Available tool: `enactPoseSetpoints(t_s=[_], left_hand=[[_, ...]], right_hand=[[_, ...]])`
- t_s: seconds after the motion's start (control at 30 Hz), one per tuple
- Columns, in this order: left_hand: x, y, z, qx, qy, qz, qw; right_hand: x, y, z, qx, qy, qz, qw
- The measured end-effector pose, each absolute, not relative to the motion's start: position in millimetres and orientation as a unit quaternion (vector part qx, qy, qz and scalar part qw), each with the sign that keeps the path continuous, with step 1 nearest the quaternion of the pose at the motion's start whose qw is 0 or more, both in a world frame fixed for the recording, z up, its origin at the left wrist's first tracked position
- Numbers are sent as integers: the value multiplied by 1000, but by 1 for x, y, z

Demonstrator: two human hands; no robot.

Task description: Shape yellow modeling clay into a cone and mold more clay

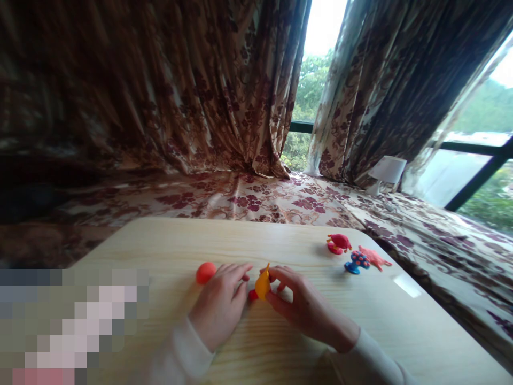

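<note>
My right hand (298,299) pinches a yellow teardrop-shaped piece of what looks like modelling clay (262,286) between thumb and fingers, its thin tip pointing up. Just left of the yellow piece, a small red lump (253,295) shows low near the table. My left hand (224,299) hovers over or rests on the table with its fingers stretched forward and the thumb apart; nothing shows in it. Beyond its knuckles sits an orange-red ball (206,273), partly covered by the hand. Whether the left hand touches that ball I cannot tell.
On the right of the pale wooden table (172,240) stand a red turtle-like figure on a pink base (339,243), a blue mushroom shape with pink dots (356,262) and a pink flat figure (374,258). A white lamp (388,169) stands beyond, near floral curtains (224,96).
</note>
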State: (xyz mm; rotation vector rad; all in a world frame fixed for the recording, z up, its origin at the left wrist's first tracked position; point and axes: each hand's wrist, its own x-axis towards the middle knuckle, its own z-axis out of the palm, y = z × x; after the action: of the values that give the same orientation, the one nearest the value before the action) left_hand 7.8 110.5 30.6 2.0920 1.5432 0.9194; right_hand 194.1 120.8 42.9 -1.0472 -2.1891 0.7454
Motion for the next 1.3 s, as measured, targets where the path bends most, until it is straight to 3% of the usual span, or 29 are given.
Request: enactPoseSetpoints(t_s=[0.17,0.37,0.73,1.3], left_hand=[[12,108,27,721,553,328,259],[19,106,25,734,564,311,215],[18,108,20,703,546,344,297],[17,108,18,714,554,340,261]], right_hand=[[192,122,39,-400,-818,272,310],[188,122,37,-407,-813,268,318],[189,124,39,-418,-784,276,366],[183,123,39,-425,-813,258,303]])
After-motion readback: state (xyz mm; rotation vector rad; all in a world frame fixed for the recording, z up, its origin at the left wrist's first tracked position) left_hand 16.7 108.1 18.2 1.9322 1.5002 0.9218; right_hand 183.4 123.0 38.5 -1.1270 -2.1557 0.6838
